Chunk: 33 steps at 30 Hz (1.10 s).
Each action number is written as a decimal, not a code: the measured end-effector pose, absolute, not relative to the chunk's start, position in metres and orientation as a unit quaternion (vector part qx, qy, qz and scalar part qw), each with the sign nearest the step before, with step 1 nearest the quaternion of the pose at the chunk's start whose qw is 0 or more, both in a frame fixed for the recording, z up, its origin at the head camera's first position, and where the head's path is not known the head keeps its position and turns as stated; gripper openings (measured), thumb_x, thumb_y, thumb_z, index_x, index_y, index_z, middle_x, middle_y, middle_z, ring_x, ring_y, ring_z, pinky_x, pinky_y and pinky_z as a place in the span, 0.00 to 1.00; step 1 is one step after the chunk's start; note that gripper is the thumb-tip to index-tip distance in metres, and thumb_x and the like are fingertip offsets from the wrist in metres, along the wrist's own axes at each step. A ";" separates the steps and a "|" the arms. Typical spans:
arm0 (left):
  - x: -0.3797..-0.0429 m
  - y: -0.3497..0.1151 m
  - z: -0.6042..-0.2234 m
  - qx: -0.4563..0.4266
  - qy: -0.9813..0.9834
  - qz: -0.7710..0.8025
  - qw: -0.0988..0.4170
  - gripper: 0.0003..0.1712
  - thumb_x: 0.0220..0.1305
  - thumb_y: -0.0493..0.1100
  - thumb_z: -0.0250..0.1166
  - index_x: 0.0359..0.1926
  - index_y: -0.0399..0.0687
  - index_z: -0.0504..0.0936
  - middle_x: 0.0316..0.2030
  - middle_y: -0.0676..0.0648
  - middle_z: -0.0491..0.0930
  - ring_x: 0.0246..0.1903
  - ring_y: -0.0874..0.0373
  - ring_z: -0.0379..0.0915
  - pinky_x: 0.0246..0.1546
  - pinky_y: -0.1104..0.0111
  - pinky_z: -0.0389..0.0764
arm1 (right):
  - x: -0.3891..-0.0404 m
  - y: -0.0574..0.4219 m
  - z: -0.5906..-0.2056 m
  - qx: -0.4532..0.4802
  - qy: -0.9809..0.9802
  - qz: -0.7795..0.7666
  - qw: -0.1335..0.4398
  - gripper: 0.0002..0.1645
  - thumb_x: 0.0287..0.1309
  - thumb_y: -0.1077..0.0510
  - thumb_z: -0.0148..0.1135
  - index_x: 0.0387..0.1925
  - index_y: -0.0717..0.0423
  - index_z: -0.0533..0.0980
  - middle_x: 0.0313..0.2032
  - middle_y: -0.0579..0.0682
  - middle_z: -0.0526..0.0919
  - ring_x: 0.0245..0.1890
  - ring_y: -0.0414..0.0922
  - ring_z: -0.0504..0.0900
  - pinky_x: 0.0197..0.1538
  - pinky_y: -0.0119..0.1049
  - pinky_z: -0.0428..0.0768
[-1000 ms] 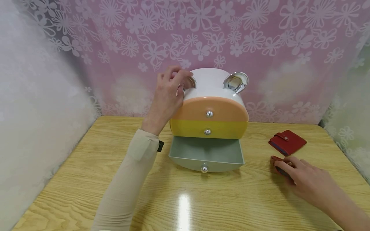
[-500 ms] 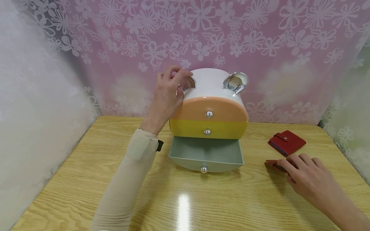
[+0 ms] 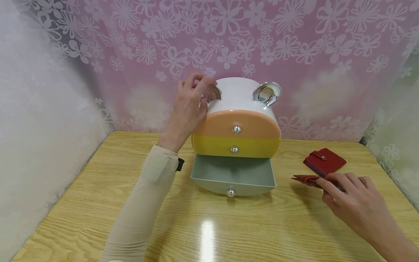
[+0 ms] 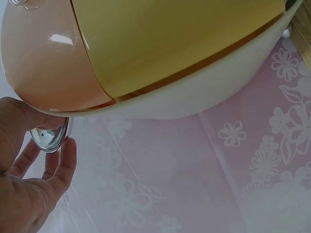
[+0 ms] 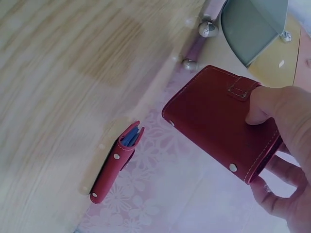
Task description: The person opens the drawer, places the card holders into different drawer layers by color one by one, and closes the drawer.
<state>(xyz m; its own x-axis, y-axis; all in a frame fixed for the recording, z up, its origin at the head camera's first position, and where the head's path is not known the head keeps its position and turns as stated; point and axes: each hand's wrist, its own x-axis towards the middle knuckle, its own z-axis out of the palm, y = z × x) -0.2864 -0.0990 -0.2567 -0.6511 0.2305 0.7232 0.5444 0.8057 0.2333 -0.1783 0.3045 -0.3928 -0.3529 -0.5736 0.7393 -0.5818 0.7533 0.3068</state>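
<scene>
A small drawer cabinet with a white shell and silver ears stands mid-table in the head view. Its bottom green drawer is pulled out; the orange and yellow drawers above are closed. My left hand grips the left silver ear, thumb on one side and fingers on the other. To the right of the cabinet, my right hand pinches a red snap wallet by one end, tilted on its edge above the table. A second red wallet lies flat just behind that hand.
The wooden table ends at a pink flowered curtain behind the cabinet. White flowered cloth hangs at the left side. A silver knob sticks out from the green drawer's front.
My right hand has raised the wallet off the table, turned it on edge and shifted it slightly left. My left hand stays on the ear; the cabinet and second wallet have not visibly moved.
</scene>
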 end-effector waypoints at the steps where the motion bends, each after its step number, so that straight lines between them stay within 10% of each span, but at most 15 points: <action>1: -0.286 -0.099 -0.257 -0.221 -0.881 -0.221 0.356 0.24 0.68 0.29 0.59 0.61 0.54 0.76 0.59 0.42 0.70 0.57 0.43 0.66 0.53 0.59 0.76 | -0.178 0.304 -0.392 0.354 -0.818 0.011 0.454 0.27 0.72 0.51 0.38 0.36 0.56 0.84 0.32 0.58 0.82 0.29 0.57 0.77 0.27 0.53 0.69; 33: -0.286 -0.100 -0.256 -0.210 -0.890 -0.220 0.341 0.23 0.70 0.32 0.59 0.61 0.55 0.75 0.60 0.43 0.70 0.58 0.42 0.65 0.57 0.58 0.77 | -0.174 0.268 -0.372 0.399 -0.717 0.147 0.551 0.26 0.76 0.47 0.53 0.30 0.62 0.83 0.27 0.63 0.81 0.22 0.59 0.75 0.34 0.40 0.67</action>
<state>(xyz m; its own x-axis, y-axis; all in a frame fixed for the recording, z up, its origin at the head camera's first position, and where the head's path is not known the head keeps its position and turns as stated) -0.2864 -0.0995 -0.2556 -0.6796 0.2238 0.6986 0.5234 0.8152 0.2480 -0.1741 0.2680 -0.3717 -0.0728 -0.4104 0.9090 -0.7356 0.6375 0.2289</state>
